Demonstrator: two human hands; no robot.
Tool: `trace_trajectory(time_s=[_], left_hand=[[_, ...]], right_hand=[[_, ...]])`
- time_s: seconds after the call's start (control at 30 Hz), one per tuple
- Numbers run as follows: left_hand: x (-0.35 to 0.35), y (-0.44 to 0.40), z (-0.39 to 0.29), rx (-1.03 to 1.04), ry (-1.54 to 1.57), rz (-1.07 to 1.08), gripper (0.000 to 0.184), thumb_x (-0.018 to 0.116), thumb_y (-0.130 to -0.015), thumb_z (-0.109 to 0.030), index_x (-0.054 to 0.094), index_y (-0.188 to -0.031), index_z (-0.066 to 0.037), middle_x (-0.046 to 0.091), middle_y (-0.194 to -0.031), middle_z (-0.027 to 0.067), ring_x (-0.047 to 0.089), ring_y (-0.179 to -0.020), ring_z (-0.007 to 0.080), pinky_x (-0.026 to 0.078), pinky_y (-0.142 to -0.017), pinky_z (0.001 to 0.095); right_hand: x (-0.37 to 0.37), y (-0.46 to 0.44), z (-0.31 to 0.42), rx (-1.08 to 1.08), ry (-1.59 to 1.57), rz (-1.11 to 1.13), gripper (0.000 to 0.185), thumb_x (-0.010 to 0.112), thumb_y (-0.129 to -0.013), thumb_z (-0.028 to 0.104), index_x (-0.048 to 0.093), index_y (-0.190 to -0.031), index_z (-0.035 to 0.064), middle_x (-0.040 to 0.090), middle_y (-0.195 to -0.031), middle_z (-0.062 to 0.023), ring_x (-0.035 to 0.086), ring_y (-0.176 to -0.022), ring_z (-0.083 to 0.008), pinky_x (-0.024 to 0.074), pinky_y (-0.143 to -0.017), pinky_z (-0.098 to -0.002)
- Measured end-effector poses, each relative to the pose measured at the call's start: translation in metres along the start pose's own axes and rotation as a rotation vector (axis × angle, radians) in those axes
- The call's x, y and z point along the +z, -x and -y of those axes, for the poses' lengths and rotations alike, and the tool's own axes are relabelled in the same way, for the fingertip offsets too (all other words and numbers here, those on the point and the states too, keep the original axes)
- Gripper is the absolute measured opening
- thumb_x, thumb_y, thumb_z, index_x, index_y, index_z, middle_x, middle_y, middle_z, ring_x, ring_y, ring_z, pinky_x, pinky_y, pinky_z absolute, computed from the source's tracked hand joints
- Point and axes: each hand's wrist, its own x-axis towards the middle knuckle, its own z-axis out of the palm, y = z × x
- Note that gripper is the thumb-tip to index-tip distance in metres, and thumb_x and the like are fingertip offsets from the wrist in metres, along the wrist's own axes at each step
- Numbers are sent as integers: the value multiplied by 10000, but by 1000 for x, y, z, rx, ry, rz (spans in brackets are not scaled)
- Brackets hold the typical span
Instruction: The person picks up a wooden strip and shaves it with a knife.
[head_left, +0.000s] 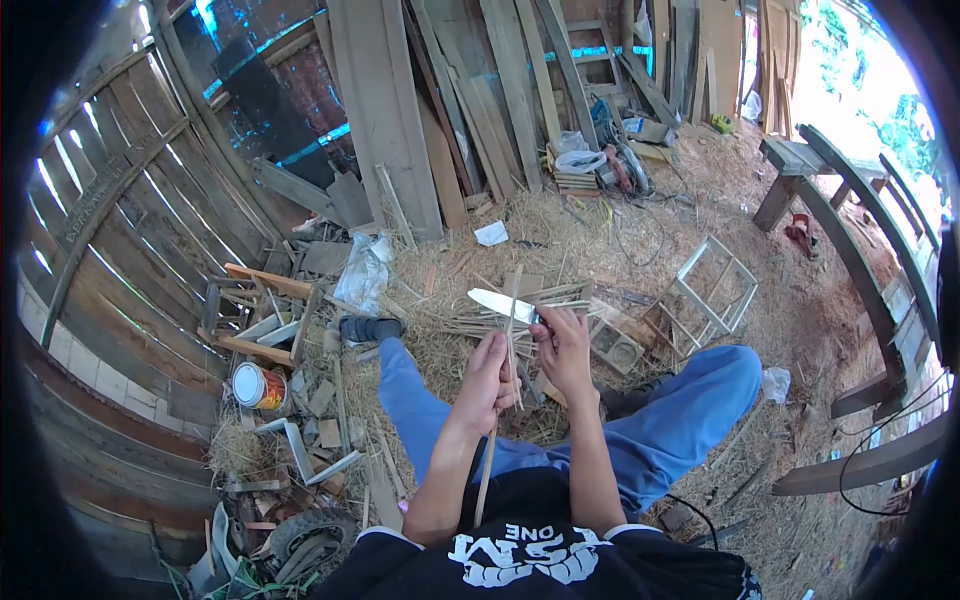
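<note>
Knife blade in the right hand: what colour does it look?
The knife blade looks bright silvery white; the head view, the only one, shows it best.

Looks like a rough woodworking shed, with slatted plank wall [135, 195], long boards [380, 110] leaning upright, and pale shavings [555, 230] littering the dirt ground [805, 275].

1. Knife [496, 303]: broad, pale, shiny blade, its tip pointing left; handle mostly hidden.
2. Wooden strip [487, 466]: long, thin, light brown, running lengthwise up the view, its upper part crossing the blade.
</note>
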Motion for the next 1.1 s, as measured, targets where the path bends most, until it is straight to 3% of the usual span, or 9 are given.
trace_trajectory(time_s=[0.07, 0.17, 0.27, 0.33, 0.57, 0.7, 0.8, 0.9, 1.1], left_hand=[[-6, 4, 9, 5, -9, -15, 204, 448, -1062, -374, 480, -983, -188, 318, -619, -69, 227, -428, 16, 139, -366, 196], [-13, 46, 25, -223, -24, 93, 216, 444, -1063, -370, 484, -980, -174, 309, -612, -72, 231, -434, 17, 145, -371, 205], [-57, 22, 38, 13, 100, -140, 233, 454, -1062, -353, 469, -959, -144, 281, -604, -72, 220, -428, 24, 163, -374, 208], [-52, 5, 31, -34, 205, 12, 213, 445, -1065, -335, 497, -990, -143, 256, -603, -72, 204, -435, 26, 153, -377, 208], [-16, -15, 19, -58, 309, 203, 193, 468, -1030, -280, 549, -1030, -105, 264, -628, -58, 226, -464, 43, 183, -415, 211], [-13, -18, 15, -37, 250, 200, 191, 460, -1039, -272, 544, -1030, -101, 290, -625, -54, 239, -461, 43, 193, -412, 214], [-7, -17, 7, 5, 174, 152, 189, 449, -1048, -268, 539, -1027, -103, 328, -623, -49, 250, -456, 42, 205, -411, 212], [1, -18, -4, 9, 77, 123, 196, 440, -1055, -272, 533, -1012, -105, 368, -621, -44, 266, -450, 39, 220, -411, 209], [15, -32, -18, 27, 28, 152, 210, 453, -1054, -299, 526, -976, -117, 420, -625, -40, 296, -446, 30, 240, -406, 199]], right_hand=[[5, 7, -10, 31, -23, -10, 251, 651, -889, 174, 648, -1108, 51, 650, -929, -114, 592, -879, -290, 401, -838, -400], [-38, -19, -62, 645, -24, -241, 237, 593, -963, 223, 652, -1117, 53, 662, -949, -157, 614, -922, -324, 398, -832, -419], [-69, -3, -71, 355, 299, -119, 288, 556, -995, 295, 666, -1128, 64, 676, -977, -153, 623, -952, -327, 405, -842, -430], [-71, -6, -55, 313, 277, -157, 310, 551, -996, 317, 669, -1136, 67, 679, -993, -151, 623, -955, -328, 410, -850, -436], [-28, -6, -10, 291, -44, -24, 314, 579, -994, 296, 642, -1138, 23, 655, -828, -188, 626, -732, -335, 467, -677, -414], [-27, -7, 3, 372, -230, 84, 325, 574, -1004, 307, 631, -1113, 5, 591, -738, -152, 543, -640, -234, 440, -626, -358], [-25, -8, 6, 367, -317, 96, 315, 607, -1003, 280, 617, -1094, -21, 540, -725, -22, 438, -672, -81, 378, -595, -269], [-29, -12, 18, 351, -383, 81, 302, 646, -968, 256, 623, -1110, -9, 615, -751, -120, 525, -669, -139, 440, -626, -307], [-32, -15, 27, 339, -413, 98, 298, 669, -954, 227, 618, -1106, -24, 639, -767, -91, 522, -693, -99, 448, -636, -282]])
